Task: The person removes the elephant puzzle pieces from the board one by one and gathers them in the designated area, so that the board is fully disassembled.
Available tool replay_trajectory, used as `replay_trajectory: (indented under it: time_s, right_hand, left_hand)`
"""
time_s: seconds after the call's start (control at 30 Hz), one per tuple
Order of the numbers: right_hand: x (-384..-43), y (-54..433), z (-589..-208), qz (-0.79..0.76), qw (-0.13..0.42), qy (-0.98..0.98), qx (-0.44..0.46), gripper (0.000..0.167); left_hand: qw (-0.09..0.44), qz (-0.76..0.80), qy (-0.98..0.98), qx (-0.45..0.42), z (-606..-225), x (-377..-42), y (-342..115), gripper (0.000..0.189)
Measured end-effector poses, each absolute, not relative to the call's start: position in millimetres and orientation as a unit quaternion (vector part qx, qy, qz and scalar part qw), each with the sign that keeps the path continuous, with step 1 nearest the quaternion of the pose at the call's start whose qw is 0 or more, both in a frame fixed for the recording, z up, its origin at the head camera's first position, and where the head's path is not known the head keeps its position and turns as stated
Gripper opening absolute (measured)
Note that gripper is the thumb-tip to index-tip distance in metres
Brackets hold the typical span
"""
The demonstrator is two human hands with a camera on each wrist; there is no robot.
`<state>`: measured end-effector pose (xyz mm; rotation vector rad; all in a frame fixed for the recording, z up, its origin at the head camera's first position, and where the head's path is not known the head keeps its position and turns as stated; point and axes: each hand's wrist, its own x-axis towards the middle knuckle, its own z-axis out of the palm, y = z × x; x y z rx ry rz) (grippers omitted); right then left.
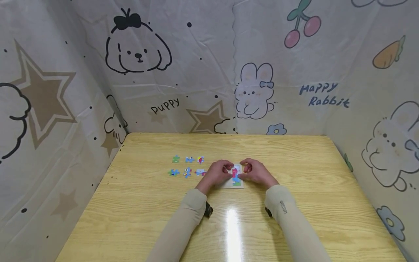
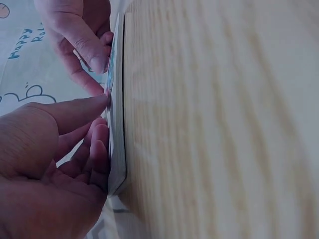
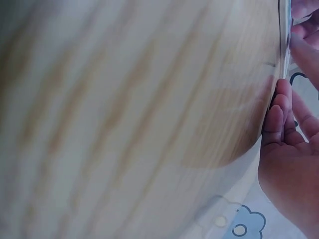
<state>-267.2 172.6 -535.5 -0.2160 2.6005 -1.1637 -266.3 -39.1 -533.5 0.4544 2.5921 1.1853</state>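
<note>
A small puzzle board (image 1: 242, 183) lies flat on the table with colourful pieces (image 1: 236, 179) laid in its right part. My left hand (image 1: 218, 173) is over the board's left side and covers much of it. In the left wrist view its thumb (image 2: 82, 110) reaches straight to the board's face, the other fingers loosely bent against it. My right hand (image 1: 258, 172) is at the board's right edge, thumb and forefinger spread apart over the pieces. Its lower fingers (image 3: 280, 110) rest beside the board in the right wrist view.
Left of the board, several loose jigsaw pieces (image 1: 175, 159) lie in two rows on the wooden table (image 1: 147, 214). One picture piece (image 1: 200, 172) lies close to my left hand. Printed cloth walls (image 1: 203, 72) rise behind the table and at both sides.
</note>
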Motion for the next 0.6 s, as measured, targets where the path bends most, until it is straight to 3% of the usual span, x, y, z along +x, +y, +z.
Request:
replay_trajectory:
  time_s: [0.6]
  right_hand:
    - [-263.6,167.8,-532.7,-0.404,0.133,0.903,-0.063,0.056]
  left_hand:
    - [0.098,0.448,0.884,0.089,-537.3,-265.1,-32.8,0.021]
